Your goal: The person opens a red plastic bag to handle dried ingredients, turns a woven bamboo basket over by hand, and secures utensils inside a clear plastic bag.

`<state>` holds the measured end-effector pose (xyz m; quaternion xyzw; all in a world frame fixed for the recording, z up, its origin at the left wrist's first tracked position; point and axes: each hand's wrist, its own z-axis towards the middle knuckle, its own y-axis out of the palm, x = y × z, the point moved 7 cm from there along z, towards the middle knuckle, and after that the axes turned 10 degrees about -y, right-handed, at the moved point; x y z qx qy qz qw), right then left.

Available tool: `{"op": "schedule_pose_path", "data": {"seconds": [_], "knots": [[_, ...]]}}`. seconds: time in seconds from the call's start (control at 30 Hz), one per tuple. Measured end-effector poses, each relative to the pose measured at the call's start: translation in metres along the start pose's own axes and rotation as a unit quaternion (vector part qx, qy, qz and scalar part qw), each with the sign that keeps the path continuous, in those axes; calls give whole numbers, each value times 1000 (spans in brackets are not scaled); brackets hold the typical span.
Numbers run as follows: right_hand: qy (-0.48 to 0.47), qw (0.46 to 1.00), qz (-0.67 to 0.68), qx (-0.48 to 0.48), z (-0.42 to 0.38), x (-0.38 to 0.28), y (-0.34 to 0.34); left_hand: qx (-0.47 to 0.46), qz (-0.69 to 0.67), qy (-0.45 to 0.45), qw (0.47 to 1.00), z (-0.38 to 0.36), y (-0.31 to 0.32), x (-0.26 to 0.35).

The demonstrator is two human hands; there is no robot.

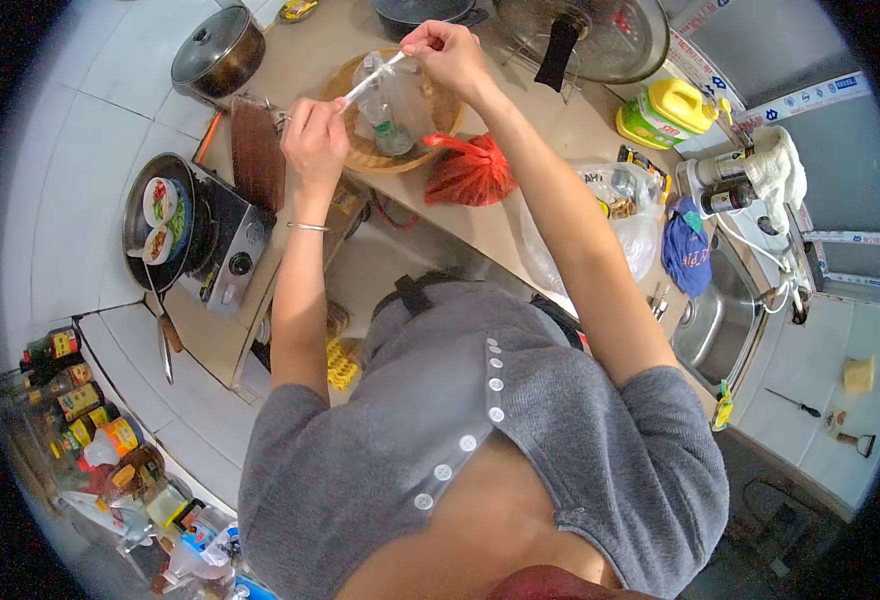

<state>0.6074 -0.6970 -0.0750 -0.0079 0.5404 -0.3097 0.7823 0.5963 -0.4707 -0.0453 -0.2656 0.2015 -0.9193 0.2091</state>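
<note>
Between my two hands the mouth of a clear plastic bag (407,98) is pulled taut into a narrow white strip. My left hand (317,138) pinches its lower left end, and a bangle (308,227) sits on that wrist. At the upper right end, my right hand (447,58) grips the strip with closed fingers. The bag hangs over a round woven basket (362,158), with something greenish showing through it that I cannot make out. A tied red plastic bag (472,170) lies beside the basket, below my right forearm.
On the left, a wok (132,222) holding small dishes of cut food sits on a gas stove (245,255). A lidded pot (218,52) stands behind. To the right are a yellow jug (665,112), a white plastic bag (640,235) and a sink (720,320).
</note>
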Motion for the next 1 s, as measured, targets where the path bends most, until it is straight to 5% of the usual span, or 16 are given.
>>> {"op": "schedule_pose_path", "data": {"seconds": [0.23,0.37,0.5,0.57,0.6,0.67,0.8,1.0], "knots": [[-36,996,-39,-68,-9,-31,-11,-20,-66,-166,984,1,-1,-12],[-76,992,-57,-81,-6,-25,-11,-15,-66,-134,989,1,0,-16],[-86,995,-46,-32,-9,-21,-8,-91,-68,-194,974,3,10,-30],[-41,997,-60,-39,-16,-18,-10,-184,-400,-351,827,-10,37,-39],[-40,997,-60,-40,-16,-13,-6,-184,-400,-351,827,-11,38,-34],[-47,998,-16,-47,-15,-7,4,-178,-569,-309,741,-9,41,-9],[-60,998,-14,-8,-21,-10,3,-125,-492,-185,841,-11,45,11],[-24,999,-48,-7,-26,-6,4,-168,-413,-125,886,-12,44,35]]}}
